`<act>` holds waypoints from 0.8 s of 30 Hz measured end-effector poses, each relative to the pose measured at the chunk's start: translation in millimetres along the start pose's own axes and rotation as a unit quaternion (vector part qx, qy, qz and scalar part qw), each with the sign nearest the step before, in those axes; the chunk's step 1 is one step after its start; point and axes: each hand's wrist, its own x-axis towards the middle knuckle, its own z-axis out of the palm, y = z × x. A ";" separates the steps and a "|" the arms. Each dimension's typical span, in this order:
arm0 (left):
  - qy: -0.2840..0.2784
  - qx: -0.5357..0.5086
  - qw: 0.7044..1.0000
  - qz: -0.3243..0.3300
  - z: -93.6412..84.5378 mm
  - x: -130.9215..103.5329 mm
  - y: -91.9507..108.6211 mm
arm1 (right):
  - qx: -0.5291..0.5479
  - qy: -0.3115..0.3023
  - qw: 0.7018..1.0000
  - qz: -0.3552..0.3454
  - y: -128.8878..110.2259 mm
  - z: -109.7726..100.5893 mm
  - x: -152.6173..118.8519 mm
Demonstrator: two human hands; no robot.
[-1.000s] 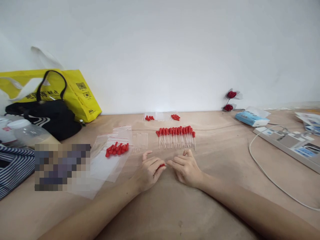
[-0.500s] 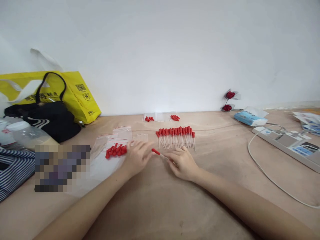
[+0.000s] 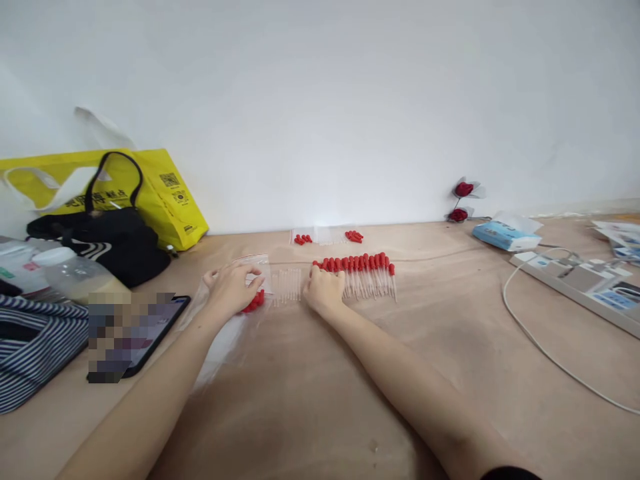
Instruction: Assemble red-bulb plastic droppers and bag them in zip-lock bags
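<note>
Droppers with red bulbs (image 3: 370,273) lie side by side in a row at the middle of the table. My right hand (image 3: 324,288) is at the left end of that row, fingers closed, and what they hold is hidden. Just left of it lie thin clear tubes (image 3: 287,285). My left hand (image 3: 233,288) hovers over the clear plastic bags (image 3: 217,353) and the loose red bulbs (image 3: 255,301), its fingers apart with nothing seen between them.
Two small groups of red bulbs (image 3: 354,236) lie on bags by the wall. At left are a phone (image 3: 160,340), a bottle (image 3: 80,277), a black bag (image 3: 120,243) and a yellow bag (image 3: 175,200). Tissues (image 3: 505,233) and a power strip (image 3: 595,287) lie at right.
My right hand has moved left and up to the row, and the dropper it held no longer shows apart. My left hand has moved left over the bags and loose bulbs.
</note>
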 end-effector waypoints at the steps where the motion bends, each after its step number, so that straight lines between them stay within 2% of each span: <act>1: -0.008 0.003 1.000 -0.001 0.3 0.6 -1.3 | -0.004 -0.002 1.000 -0.002 0.5 1.4 0.0; 8: -0.055 0.016 0.998 0.004 3.4 4.8 -12.0 | -0.027 -0.017 0.999 -0.023 4.9 3.6 0.9; 15: -0.052 0.010 0.999 0.012 2.6 4.0 -12.3 | 0.000 0.000 1.000 -0.008 5.6 0.6 0.8; 24: -0.050 0.014 0.999 0.004 2.3 5.5 -13.6 | -0.007 -0.017 1.000 0.002 15.7 -4.4 3.4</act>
